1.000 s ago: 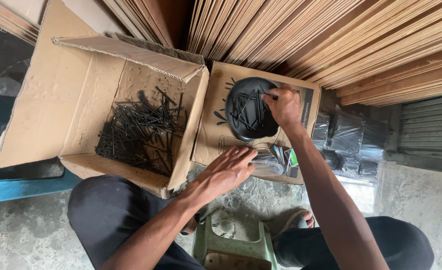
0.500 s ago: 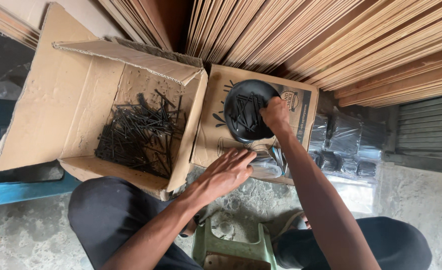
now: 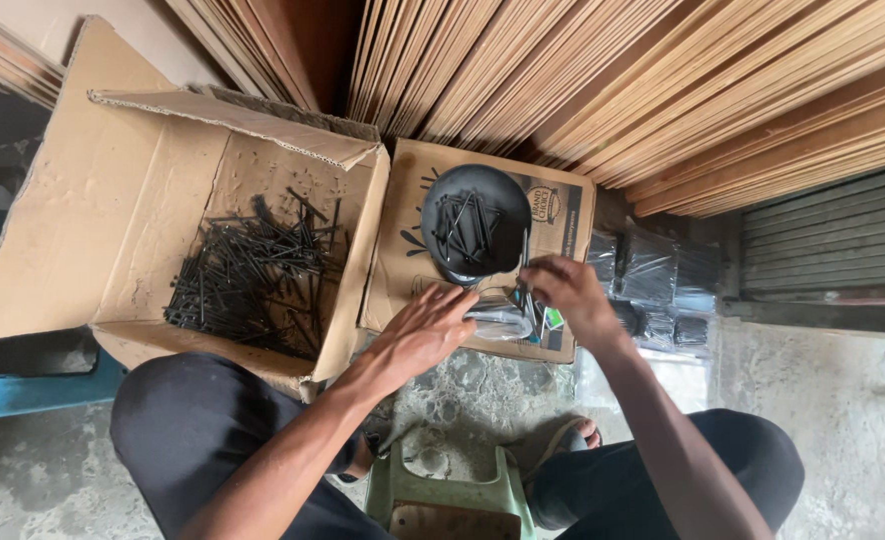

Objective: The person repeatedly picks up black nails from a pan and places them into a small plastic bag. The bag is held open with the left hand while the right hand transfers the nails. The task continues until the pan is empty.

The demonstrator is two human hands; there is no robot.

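Observation:
A round black bowl holding several black nails sits on a shut cardboard box. Just in front of the bowl lies a clear plastic bag. My left hand rests flat beside the bag, fingers spread and touching its left edge. My right hand is at the bag's right side, fingertips pinching its edge below the bowl's rim. To the left, a large open carton holds a heap of long black nails.
Stacked wooden strips lean along the back. Packed bags of black nails lie right of the shut box. A green plastic stool is between my knees on the concrete floor. A blue edge shows at the left.
My right hand has come down out of the bowl to the plastic bag in front of it. My left hand has stayed by the bag.

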